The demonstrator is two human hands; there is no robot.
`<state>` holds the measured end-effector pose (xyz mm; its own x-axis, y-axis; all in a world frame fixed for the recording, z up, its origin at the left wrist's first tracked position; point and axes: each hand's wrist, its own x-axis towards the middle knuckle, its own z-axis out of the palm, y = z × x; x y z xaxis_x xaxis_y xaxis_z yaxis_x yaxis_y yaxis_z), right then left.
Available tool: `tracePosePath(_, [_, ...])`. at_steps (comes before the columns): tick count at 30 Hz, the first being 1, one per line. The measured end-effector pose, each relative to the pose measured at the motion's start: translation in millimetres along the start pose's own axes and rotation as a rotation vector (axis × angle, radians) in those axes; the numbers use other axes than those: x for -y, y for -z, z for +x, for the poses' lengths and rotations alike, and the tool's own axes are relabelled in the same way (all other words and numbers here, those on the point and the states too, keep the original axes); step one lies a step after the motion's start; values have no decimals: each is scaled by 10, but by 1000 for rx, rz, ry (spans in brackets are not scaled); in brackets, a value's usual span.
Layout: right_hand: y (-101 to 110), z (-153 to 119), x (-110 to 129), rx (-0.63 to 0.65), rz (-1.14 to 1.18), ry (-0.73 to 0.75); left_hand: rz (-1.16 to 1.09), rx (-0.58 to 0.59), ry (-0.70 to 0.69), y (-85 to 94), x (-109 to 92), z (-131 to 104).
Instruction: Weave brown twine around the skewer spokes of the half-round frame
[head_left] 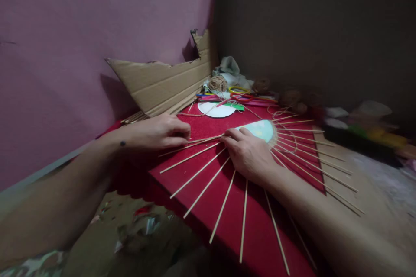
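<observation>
A pale half disc (264, 130) lies on the red cloth, and several thin wooden sticks (222, 207) fan out from its curved edge. Twine (274, 135) runs along that edge on the right, around the sticks' inner ends. My left hand (169, 132) is closed on a thin pale strand that stretches to my right hand; it looks like twine. At the left end of the half disc, my right hand (250, 153) presses its closed fingers over the rim and a stick's inner end. Its palm hides much of the disc and several stick bases.
Behind lie a white disc (217, 109), a ball of twine (217, 83) and coloured strips (253, 100). Torn cardboard (165, 84) leans against the pink wall (81, 30). A dark tray (360, 140) with items stands at right. Scraps litter the floor below the red table edge.
</observation>
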<state>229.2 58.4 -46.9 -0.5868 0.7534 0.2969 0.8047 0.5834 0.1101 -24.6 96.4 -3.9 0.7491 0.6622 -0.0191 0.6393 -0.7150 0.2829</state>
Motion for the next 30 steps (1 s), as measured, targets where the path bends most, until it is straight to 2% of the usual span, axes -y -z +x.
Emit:
tracePosePath(5, [-36, -8, -5, -38, -8, -2, 27, -55, -47, -110, 73, -417])
tracePosePath(10, [-57, -15, -6, -52, -16, -2, 102, -142, -73, -198, 12, -596])
tracePosePath(15, [-40, -23, 3, -65, -17, 2, 190, -228, -74, -287, -58, -706])
tracePosePath(20, [-56, -29, 1, -87, -8, 9, 189, -239, -19, -358, -79, -791])
tracePosePath(24, [-82, -27, -18, -104, -13, 16, 117, -285, 8, -308, -49, -768])
tracePosePath(30, [-59, -20, -7, -113, -10, 23, 83, -227, 56, -229, -10, -702])
